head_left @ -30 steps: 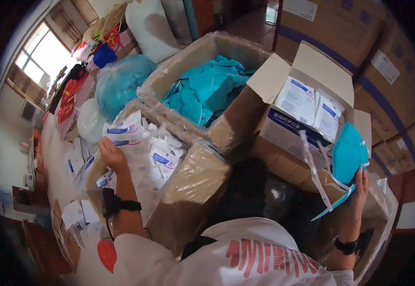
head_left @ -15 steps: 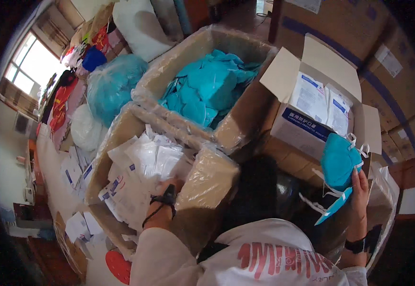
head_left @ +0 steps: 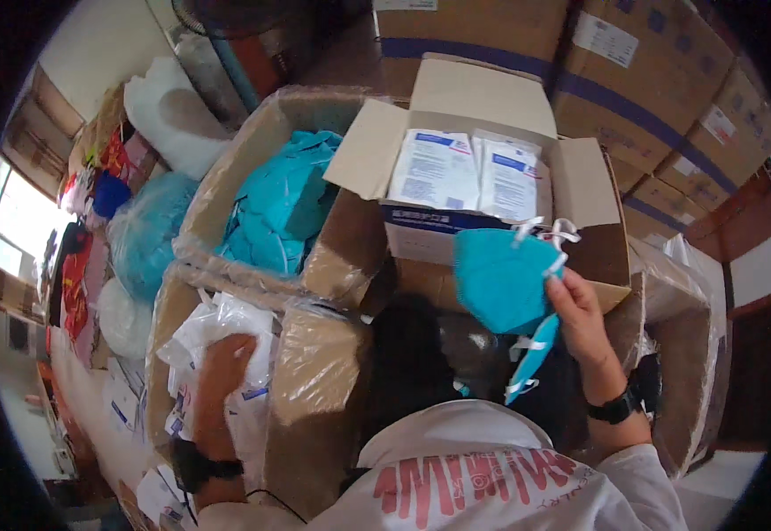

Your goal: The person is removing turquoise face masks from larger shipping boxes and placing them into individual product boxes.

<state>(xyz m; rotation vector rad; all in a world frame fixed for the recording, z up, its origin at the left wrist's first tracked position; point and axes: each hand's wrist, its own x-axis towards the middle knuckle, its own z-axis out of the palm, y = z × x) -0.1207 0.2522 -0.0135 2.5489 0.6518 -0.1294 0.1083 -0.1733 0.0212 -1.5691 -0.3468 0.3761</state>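
1. Head view, the open box: this white box (head_left: 416,243) with raised flaps is the landmark. Its front carries a dark blue band (head_left: 421,219) with pale lettering. White packets (head_left: 434,168) stand in it, printed with a blue bar and rows of small grey text; one shows a pinkish-red mark at its upper corner.

2. Head view, right hand: just on the near side of the open box, the right hand (head_left: 580,319) pinches a teal mask (head_left: 500,279) by its edge, thumb against it. The mask overlaps the box's front in sight; I cannot tell whether they touch. A second teal mask (head_left: 534,358) hangs below the fingers, edge-on. White straps show on both.

3. Head view, left hand: left of the open box and closer to the person, the left hand (head_left: 226,363) rests on loose white pouches (head_left: 226,319), some bearing blue bars. I cannot tell whether its fingers grip one. The pouches fill a plastic-lined carton (head_left: 314,380).

4. Head view, other writing: large red letters cross the person's white top (head_left: 474,482), nearer than the open box. Behind and right of the box, stacked brown cartons (head_left: 642,97) carry bluish tape and white paper labels (head_left: 606,37), too small to read.

5. Head view, surface and room: directly left of the open box, another lined carton (head_left: 341,252) holds piled teal masks (head_left: 279,199). Farther left are a clear bag of teal material (head_left: 151,230) and a bright window (head_left: 14,208). Brown floor (head_left: 341,53) shows behind the box.
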